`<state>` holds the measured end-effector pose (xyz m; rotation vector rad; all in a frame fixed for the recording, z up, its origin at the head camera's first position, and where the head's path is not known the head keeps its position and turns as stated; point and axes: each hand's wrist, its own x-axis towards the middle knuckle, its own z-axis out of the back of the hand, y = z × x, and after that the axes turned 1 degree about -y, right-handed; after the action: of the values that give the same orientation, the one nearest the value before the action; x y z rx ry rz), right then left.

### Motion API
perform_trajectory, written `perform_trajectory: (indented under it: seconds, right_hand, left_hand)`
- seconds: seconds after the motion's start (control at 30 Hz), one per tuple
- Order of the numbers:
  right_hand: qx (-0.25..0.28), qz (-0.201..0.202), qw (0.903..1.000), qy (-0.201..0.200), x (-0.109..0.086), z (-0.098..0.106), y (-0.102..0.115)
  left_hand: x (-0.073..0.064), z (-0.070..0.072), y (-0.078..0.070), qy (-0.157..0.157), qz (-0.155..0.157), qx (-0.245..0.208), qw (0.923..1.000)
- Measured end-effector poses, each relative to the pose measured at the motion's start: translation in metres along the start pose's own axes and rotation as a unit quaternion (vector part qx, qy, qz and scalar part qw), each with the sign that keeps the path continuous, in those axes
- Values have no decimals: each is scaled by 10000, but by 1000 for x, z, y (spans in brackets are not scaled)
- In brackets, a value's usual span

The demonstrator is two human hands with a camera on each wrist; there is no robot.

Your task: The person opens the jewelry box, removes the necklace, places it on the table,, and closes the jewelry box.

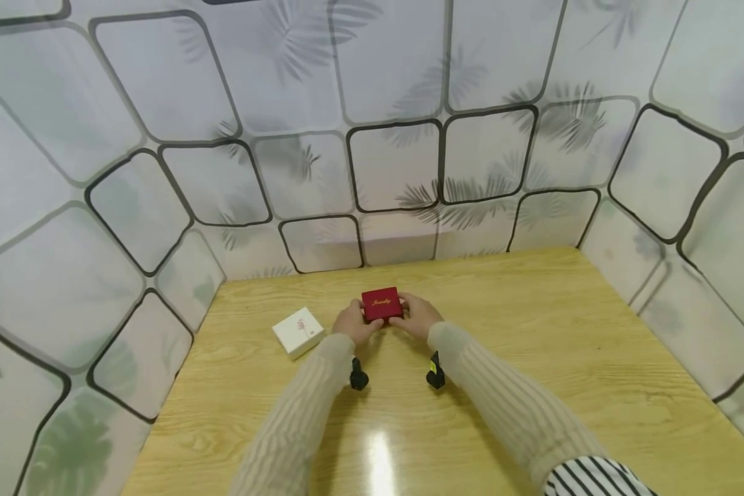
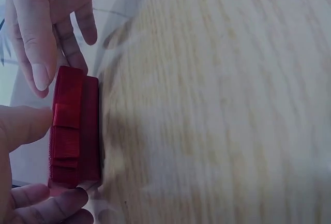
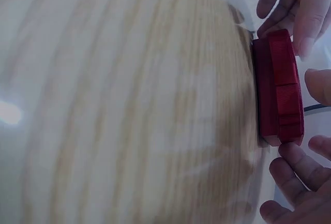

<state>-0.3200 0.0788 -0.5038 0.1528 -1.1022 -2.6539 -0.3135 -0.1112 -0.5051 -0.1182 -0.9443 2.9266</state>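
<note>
A red jewelry box [image 1: 381, 304] with gold lettering on its lid sits on the table, its lid down. A ribbon bow [image 2: 67, 115] runs along its front edge. My left hand [image 1: 355, 324] grips the box's left side, with fingers at that side and the thumb at the front edge of the lid. On the opposite side my right hand [image 1: 418, 317] holds the box, its fingertips [image 3: 292, 154] against the end and its thumb close to the lid's front. Part of each hand is cut off in the wrist views.
Left of my left hand lies a white box [image 1: 299, 332] with a small pink print. The wooden table [image 1: 533, 331] reaches back to a patterned fabric wall [image 1: 393, 165], which also rises on both sides. Dark devices sit at both wrists.
</note>
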Motion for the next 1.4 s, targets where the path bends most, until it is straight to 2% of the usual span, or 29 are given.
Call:
perform_trajectory:
  seconds: [0.23,0.4,0.6,0.83,0.97,1.4]
  right_hand:
    - [15,39,10000,-24,-2,0,-4]
    - [91,15,9999,64,-5,1,-8]
    - [202,68,9995,223,-9,3,-11]
    - [124,44,9995,303,-14,5,-14]
    - [168,91,9993,310,-17,6,-13]
    - [-11,147,9991,393,-28,7,-15]
  left_hand:
    - [-6,1,-6,40,-214,3,9998]
    - [-6,-1,-5,145,-340,-75,9993]
    - [-5,-7,-2,246,-334,-130,9991]
    - [-4,-11,-2,451,-239,105,9986]
    - [-5,-13,-3,455,-213,109,9987]
    - [-21,-9,-11,503,-287,294,9979]
